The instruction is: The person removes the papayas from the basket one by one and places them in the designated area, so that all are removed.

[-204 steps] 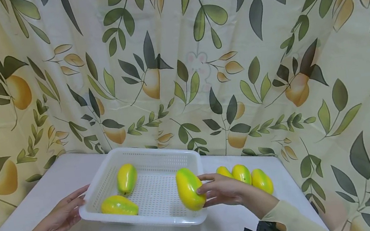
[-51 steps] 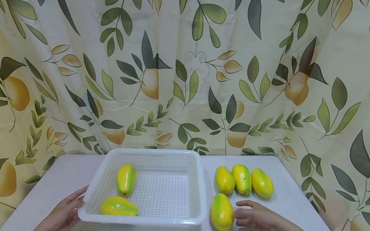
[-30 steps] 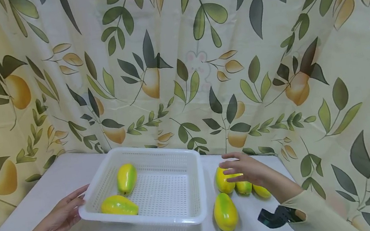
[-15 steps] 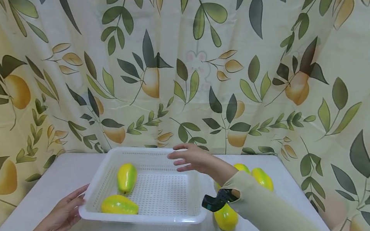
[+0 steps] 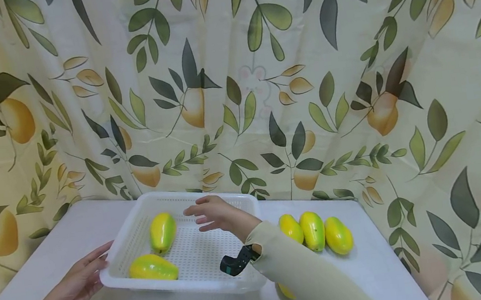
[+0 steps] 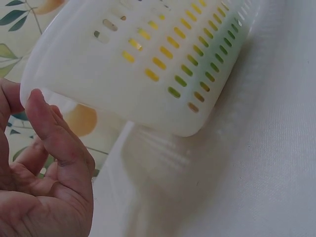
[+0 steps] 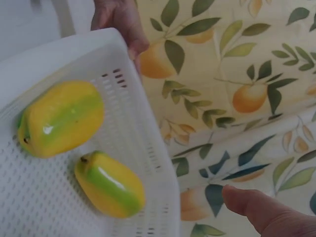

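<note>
A white perforated plastic basket (image 5: 172,287) stands on the table. Its left rim is pinched between the thumb and fingers of my left hand (image 5: 81,278), seen close in the left wrist view. Inside the basket's left half lie two yellow-green mangoes, one at the back (image 5: 163,232) and one at the front (image 5: 153,268). Over the basket hovers my right hand (image 5: 216,213), its fingers spread and holding nothing, just right of the back mango. In the right wrist view only one finger (image 7: 256,207) of it shows, beside the basket's edge.
Right of the basket, three mangoes (image 5: 312,231) lie close together on the white-covered table (image 5: 368,285). Another mango (image 5: 285,292) nearer the front is mostly hidden by my right sleeve (image 5: 311,272). A leaf-and-fruit patterned curtain (image 5: 224,96) hangs behind.
Earlier my right hand held a mango over the basket; that mango now lies on the table to the right. The emptied hand has swept left over the basket. My left hand stays put.
</note>
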The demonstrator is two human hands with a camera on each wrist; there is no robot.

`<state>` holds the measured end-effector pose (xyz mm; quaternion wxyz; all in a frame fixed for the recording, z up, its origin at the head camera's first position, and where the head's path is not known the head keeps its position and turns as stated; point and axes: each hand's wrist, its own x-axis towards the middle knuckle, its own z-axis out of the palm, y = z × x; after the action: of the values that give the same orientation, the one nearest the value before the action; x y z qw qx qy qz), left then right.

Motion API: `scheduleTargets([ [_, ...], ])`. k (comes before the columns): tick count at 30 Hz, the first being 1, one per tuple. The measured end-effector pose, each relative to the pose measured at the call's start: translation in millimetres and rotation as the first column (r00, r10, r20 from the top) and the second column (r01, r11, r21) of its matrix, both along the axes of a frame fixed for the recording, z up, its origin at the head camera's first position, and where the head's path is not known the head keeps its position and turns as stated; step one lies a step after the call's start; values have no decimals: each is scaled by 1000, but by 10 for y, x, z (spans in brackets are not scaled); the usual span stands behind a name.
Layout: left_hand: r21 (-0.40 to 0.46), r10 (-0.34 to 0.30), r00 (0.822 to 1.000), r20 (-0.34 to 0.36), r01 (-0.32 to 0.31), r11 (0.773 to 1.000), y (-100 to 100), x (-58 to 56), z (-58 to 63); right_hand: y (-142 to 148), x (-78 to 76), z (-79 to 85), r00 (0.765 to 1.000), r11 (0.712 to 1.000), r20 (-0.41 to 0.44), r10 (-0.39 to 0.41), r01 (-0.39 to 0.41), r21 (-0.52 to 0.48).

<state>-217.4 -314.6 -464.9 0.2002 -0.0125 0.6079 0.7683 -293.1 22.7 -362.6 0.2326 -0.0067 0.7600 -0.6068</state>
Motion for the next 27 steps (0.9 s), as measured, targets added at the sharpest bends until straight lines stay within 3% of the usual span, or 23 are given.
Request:
scheduleTargets([
  [8, 49, -28, 999, -29, 29, 998, -26, -13, -28, -211, -65, -235, 999, 999, 24, -46, 47, -13],
  [15, 38, -8, 1000, 7, 7, 999, -41, 6, -61, -355, -83, -436, 990, 992, 108, -93, 101, -77],
  [27, 38, 5, 999, 34, -7, 999, -7, -24, -64, -408, -139, -641, 965, 973, 205, -162, 191, -132],
])
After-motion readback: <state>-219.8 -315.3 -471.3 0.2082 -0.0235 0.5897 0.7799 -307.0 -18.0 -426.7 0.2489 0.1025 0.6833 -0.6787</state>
